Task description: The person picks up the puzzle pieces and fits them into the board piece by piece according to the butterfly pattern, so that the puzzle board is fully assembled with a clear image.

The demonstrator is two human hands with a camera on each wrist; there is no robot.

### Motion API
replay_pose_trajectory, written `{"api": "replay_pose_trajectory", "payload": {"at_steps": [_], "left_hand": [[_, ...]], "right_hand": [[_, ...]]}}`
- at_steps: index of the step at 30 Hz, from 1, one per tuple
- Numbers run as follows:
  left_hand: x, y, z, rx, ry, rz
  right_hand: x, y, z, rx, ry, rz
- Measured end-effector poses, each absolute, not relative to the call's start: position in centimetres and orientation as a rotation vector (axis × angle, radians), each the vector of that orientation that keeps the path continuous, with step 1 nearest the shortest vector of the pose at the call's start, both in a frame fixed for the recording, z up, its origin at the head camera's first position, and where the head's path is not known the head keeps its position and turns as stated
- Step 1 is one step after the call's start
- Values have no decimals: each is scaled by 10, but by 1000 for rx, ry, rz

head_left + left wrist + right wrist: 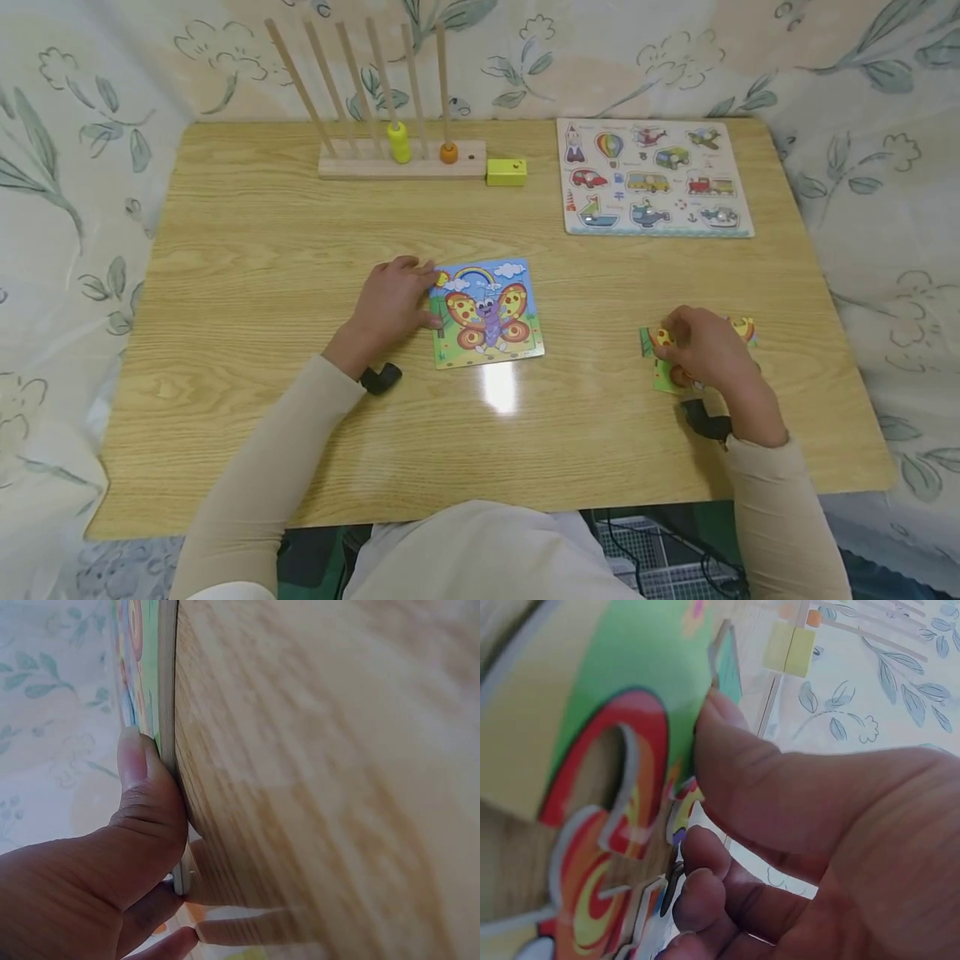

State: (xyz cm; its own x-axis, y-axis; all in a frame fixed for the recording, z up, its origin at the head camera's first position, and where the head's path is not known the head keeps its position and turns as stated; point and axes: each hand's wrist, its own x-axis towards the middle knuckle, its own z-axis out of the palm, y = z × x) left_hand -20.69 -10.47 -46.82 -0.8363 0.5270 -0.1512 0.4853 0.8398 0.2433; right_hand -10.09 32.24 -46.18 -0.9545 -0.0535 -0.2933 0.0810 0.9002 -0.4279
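Observation:
A square butterfly picture board (pixel 491 312) lies flat near the middle of the wooden table. My left hand (pixel 393 304) rests at its left side, thumb against the edge and fingertips at the upper left corner. In the left wrist view the thumb (pixel 154 795) presses the board's side (pixel 166 697), its nail near the picture face. To the right, my right hand (pixel 705 346) reaches down over butterfly puzzle pieces and pinches one green-edged puzzle piece (pixel 646 342). A green piece with a red curl (pixel 664 682) is close in the right wrist view, by the thumb (pixel 735 765). The index fingertip is hidden there.
At the back stands a wooden peg rack (pixel 330 167) with yellow and orange beads on its pegs. A yellow-green block (pixel 507 172) sits at its right end. A vehicle puzzle board (pixel 656 177) lies at the back right. Patterned cloth (pixel 615 50) hangs behind the table.

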Motion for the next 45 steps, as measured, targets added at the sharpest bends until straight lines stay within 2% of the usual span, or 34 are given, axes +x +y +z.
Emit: {"api": "replay_pose_trajectory", "payload": {"at_steps": [10, 17, 21, 26, 32, 38, 45], "left_hand": [[-207, -106, -469, 784, 2810, 290], [-208, -108, -468, 787, 2812, 299], [-209, -111, -466, 792, 2826, 287], [-209, -112, -467, 786, 2810, 297], [-208, -104, -469, 782, 2780, 305], [-209, -102, -472, 810, 2793, 270], [-210, -109, -472, 797, 2816, 249]], "right_hand": [[-102, 322, -460, 40, 2785, -663], [-108, 316, -459, -52, 2889, -852], [-127, 278, -448, -147, 2902, -967], [-154, 206, -435, -371, 2754, -1051], [-178, 137, -447, -411, 2549, -1094], [-191, 111, -467, -388, 2524, -1079], [-195, 94, -470, -353, 2645, -962]]}}
